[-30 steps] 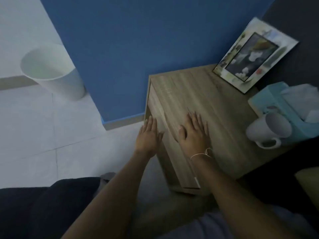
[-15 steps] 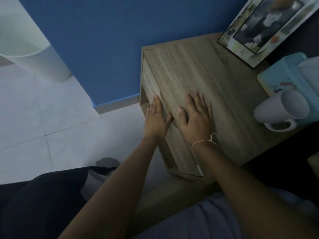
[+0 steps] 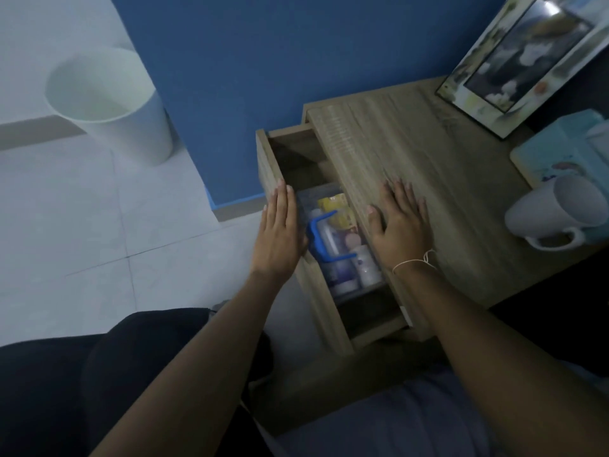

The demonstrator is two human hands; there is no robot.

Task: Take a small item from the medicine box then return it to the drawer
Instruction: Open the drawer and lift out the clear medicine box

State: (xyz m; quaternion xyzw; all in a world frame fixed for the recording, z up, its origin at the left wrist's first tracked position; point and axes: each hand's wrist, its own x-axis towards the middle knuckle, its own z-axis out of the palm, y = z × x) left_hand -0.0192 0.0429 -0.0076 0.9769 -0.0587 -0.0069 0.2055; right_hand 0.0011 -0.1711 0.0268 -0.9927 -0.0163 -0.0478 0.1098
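The wooden drawer (image 3: 268,166) of the bedside table stands pulled partly out to the left. Inside it lies a clear medicine box (image 3: 339,245) with a blue handle (image 3: 318,237), holding several small bottles and a yellow packet. My left hand (image 3: 280,232) lies flat on the drawer's front edge, fingers straight and together. My right hand (image 3: 400,219) rests palm down on the tabletop (image 3: 428,153), thumb at the edge above the drawer. Neither hand holds anything.
A white mug (image 3: 557,212) lies on its side at the table's right edge beside a light blue tissue box (image 3: 557,146). A picture frame (image 3: 527,57) leans at the back right. A white bin (image 3: 112,103) stands on the tiled floor by the blue wall.
The drawer was shut earlier and now stands partly open, showing the medicine box. My left hand has moved left with the drawer front. My right hand stays on the tabletop.
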